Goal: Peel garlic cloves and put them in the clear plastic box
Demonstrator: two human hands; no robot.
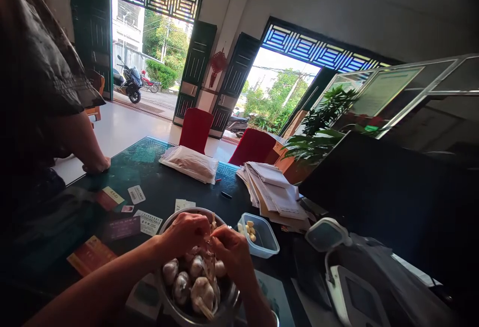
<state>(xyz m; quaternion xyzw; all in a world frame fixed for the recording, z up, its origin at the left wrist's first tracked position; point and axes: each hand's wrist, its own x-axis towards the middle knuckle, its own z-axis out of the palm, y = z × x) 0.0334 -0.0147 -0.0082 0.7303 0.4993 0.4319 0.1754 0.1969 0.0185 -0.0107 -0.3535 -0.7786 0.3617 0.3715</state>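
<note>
Garlic-peeling under way — your left hand (pixel 186 234) and right hand (pixel 229 247) pinch a papery clove (pixel 211 232) between closed fingertips over the round metal bowl (pixel 224 307) of whole garlic bulbs (pixel 194 282) — next, judging by the clear plastic tub (pixel 267 247), strip the skin and drop it there.

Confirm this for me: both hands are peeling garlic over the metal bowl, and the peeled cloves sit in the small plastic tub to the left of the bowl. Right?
Not quite. The head view shows the tub with the cloves to the right of the bowl, not the left. The rest holds: left hand and right hand work a piece of garlic over the bowl.
</note>
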